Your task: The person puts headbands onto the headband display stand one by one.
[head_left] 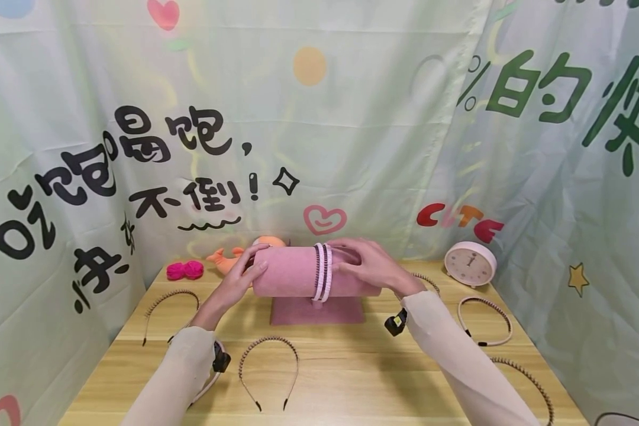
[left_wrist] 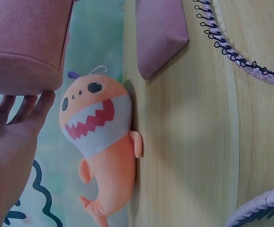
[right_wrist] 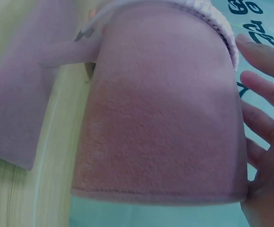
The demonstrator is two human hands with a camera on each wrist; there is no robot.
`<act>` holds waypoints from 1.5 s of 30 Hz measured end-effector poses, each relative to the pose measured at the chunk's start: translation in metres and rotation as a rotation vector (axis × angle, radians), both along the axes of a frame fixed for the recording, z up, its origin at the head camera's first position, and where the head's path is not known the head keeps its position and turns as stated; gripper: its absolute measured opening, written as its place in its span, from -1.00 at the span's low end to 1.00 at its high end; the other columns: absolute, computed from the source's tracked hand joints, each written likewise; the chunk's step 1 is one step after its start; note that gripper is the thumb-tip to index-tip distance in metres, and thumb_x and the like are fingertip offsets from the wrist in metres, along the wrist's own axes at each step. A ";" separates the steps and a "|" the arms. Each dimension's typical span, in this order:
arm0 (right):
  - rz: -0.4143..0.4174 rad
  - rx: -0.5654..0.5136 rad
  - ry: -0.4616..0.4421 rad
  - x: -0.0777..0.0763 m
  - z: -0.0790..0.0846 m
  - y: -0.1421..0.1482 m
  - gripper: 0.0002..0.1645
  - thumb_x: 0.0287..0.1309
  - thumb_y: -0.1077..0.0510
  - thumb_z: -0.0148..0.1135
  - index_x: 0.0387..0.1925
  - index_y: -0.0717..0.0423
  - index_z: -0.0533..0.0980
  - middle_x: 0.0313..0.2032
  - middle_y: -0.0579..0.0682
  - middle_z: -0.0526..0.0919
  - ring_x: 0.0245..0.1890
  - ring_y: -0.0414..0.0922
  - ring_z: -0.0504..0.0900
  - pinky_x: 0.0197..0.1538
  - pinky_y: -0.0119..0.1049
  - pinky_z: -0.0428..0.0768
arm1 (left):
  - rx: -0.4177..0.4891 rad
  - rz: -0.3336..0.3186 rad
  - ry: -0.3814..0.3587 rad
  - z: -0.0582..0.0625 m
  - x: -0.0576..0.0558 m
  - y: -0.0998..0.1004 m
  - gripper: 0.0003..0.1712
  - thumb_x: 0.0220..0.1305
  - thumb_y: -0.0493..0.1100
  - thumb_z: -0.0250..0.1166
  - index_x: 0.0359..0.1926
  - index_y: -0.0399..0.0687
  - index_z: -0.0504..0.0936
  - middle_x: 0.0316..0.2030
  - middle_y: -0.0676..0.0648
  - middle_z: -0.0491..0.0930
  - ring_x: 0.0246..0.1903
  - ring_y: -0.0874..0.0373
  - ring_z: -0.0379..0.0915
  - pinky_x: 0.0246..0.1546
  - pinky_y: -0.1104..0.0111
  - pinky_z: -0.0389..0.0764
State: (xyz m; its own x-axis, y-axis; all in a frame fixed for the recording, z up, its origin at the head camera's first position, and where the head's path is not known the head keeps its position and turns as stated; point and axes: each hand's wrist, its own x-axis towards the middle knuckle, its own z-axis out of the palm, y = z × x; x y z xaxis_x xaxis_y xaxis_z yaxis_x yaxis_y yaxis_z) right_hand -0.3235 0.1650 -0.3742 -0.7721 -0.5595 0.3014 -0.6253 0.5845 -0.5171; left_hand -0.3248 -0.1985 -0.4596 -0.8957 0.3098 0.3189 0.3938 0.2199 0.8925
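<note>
A pink plush-covered display roll (head_left: 287, 272) lies sideways on a pink base (head_left: 316, 312) on the table. Light hairbands (head_left: 323, 272) with dark teeth sit side by side over its middle. At the roll's left end is my left hand (head_left: 243, 278), its fingertips touching the end in the left wrist view. My right hand (head_left: 370, 263) reaches over the roll's right half from behind and above, fingers spread. In the right wrist view its uppermost fingertip is beside the hairband's edge, though contact there is hard to tell.
Several more hairbands lie around the table, including a spiral one (head_left: 268, 338) in front and a pale one (head_left: 484, 300) at right. An orange plush shark (left_wrist: 108, 161) lies behind the roll's left end. A pink bow-shaped item (head_left: 185, 270) and a round clock (head_left: 470, 263) stand at the back.
</note>
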 end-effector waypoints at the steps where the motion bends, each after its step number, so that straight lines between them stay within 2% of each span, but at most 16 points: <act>1: 0.001 -0.014 -0.010 0.000 0.000 0.002 -0.35 0.40 -0.10 0.49 0.43 -0.09 0.59 0.36 -0.02 0.70 0.43 0.11 0.60 0.50 0.22 0.45 | 0.001 -0.001 0.000 0.000 0.000 0.000 -0.38 0.72 -0.10 0.14 0.64 -0.09 0.25 0.55 -0.24 0.32 0.46 -0.19 0.32 0.27 0.45 0.49; 5: 0.002 -0.082 -0.057 0.003 0.001 0.012 -0.40 0.44 -0.05 0.46 0.42 -0.04 0.60 0.36 -0.02 0.70 0.47 0.09 0.57 0.54 0.18 0.43 | 0.004 -0.003 0.008 -0.001 -0.001 0.000 -0.39 0.72 -0.10 0.13 0.63 -0.08 0.26 0.54 -0.26 0.33 0.46 -0.18 0.33 0.27 0.45 0.49; 9: -0.005 -0.154 -0.101 0.006 0.000 0.027 -0.43 0.45 0.01 0.46 0.41 -0.01 0.60 0.38 0.01 0.68 0.49 0.10 0.56 0.56 0.18 0.41 | 0.026 -0.009 -0.014 -0.001 -0.001 0.000 -0.39 0.72 -0.10 0.14 0.63 -0.09 0.26 0.52 -0.26 0.36 0.43 -0.14 0.36 0.26 0.39 0.54; 16: -0.081 -0.164 -0.109 0.013 -0.004 0.058 -0.47 0.51 -0.04 0.39 0.40 -0.07 0.60 0.42 0.02 0.63 0.53 0.16 0.46 0.58 0.30 0.31 | -0.001 0.034 -0.032 -0.002 -0.002 0.000 -0.38 0.72 -0.03 0.16 0.64 -0.01 0.28 0.56 -0.17 0.36 0.47 -0.09 0.36 0.36 0.35 0.44; 21: -0.090 -0.186 -0.125 0.017 -0.010 0.082 -0.51 0.56 0.02 0.34 0.40 -0.01 0.59 0.42 0.08 0.62 0.51 0.22 0.48 0.54 0.30 0.39 | 0.005 0.018 -0.038 -0.002 -0.002 0.000 -0.38 0.72 -0.03 0.15 0.64 -0.03 0.26 0.55 -0.21 0.36 0.47 -0.15 0.35 0.37 0.26 0.46; 28: -0.144 -0.175 -0.160 0.030 -0.017 0.120 -0.51 0.60 -0.02 0.29 0.44 -0.09 0.56 0.47 0.11 0.56 0.43 0.28 0.57 0.34 0.31 0.60 | 0.016 0.009 -0.026 -0.002 0.000 0.000 -0.40 0.72 -0.05 0.14 0.63 -0.01 0.28 0.54 -0.21 0.38 0.46 -0.14 0.35 0.32 0.37 0.48; 32: -0.175 -0.166 -0.183 0.039 -0.022 0.143 -0.48 0.62 0.01 0.26 0.48 0.00 0.52 0.51 0.19 0.50 0.41 0.32 0.57 0.26 0.17 0.68 | 0.030 -0.007 -0.025 -0.002 0.000 0.000 -0.41 0.72 -0.08 0.14 0.62 0.00 0.29 0.53 -0.24 0.37 0.45 -0.15 0.35 0.28 0.39 0.53; 34: -0.195 -0.165 -0.178 0.043 -0.025 0.154 -0.48 0.62 0.03 0.26 0.47 0.04 0.53 0.49 0.20 0.52 0.38 0.25 0.62 0.24 -0.03 0.70 | 0.026 -0.002 -0.026 -0.002 -0.001 0.000 -0.41 0.72 -0.07 0.14 0.62 0.00 0.29 0.52 -0.24 0.38 0.44 -0.13 0.36 0.26 0.40 0.53; 35: -0.207 -0.163 -0.172 0.046 -0.026 0.159 -0.48 0.62 0.03 0.26 0.47 0.04 0.53 0.47 0.19 0.55 0.35 0.15 0.66 0.22 -0.16 0.70 | 0.025 -0.001 -0.026 -0.002 -0.001 0.000 -0.41 0.72 -0.07 0.14 0.62 0.00 0.29 0.51 -0.24 0.38 0.43 -0.13 0.36 0.26 0.40 0.54; 37: -0.224 -0.164 -0.156 0.051 -0.030 0.170 -0.50 0.61 0.06 0.28 0.45 0.06 0.55 0.42 0.19 0.59 0.27 -0.12 0.71 0.16 -0.40 0.66 | 0.023 0.004 -0.024 -0.003 -0.001 -0.001 -0.41 0.72 -0.08 0.14 0.62 -0.01 0.28 0.51 -0.24 0.39 0.43 -0.12 0.36 0.26 0.39 0.54; 40: -0.226 -0.188 -0.125 0.058 -0.039 0.185 -0.53 0.59 0.14 0.28 0.41 0.14 0.57 0.35 0.20 0.64 0.17 -0.52 0.62 0.14 -0.61 0.57 | 0.024 0.001 -0.027 -0.002 -0.001 -0.001 -0.41 0.72 -0.09 0.14 0.62 -0.03 0.27 0.51 -0.26 0.38 0.43 -0.15 0.36 0.26 0.38 0.54; 42: -0.214 -0.216 -0.107 0.061 -0.046 0.196 -0.55 0.58 0.20 0.28 0.38 0.21 0.58 0.31 0.09 0.67 0.14 -0.64 0.56 0.13 -0.64 0.57 | 0.021 0.005 -0.029 -0.002 -0.001 -0.001 -0.40 0.72 -0.09 0.14 0.63 -0.03 0.27 0.52 -0.27 0.36 0.44 -0.16 0.35 0.26 0.36 0.55; 45: -0.220 -0.232 -0.089 0.068 -0.054 0.214 -0.58 0.57 0.23 0.28 0.34 0.27 0.60 0.24 -0.30 0.68 0.13 -0.67 0.54 0.10 -0.65 0.58 | 0.011 0.007 -0.033 0.000 0.000 0.000 -0.39 0.72 -0.07 0.14 0.64 -0.03 0.26 0.53 -0.28 0.33 0.46 -0.21 0.33 0.28 0.30 0.54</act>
State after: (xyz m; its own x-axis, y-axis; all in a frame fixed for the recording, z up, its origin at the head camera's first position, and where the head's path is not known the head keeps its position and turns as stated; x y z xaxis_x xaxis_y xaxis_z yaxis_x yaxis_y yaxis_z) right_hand -0.2550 0.3788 -0.4287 -0.8959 -0.3003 0.3274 -0.4435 0.5607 -0.6993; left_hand -0.3245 -0.1986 -0.4601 -0.9080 0.3003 0.2922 0.3624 0.2128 0.9074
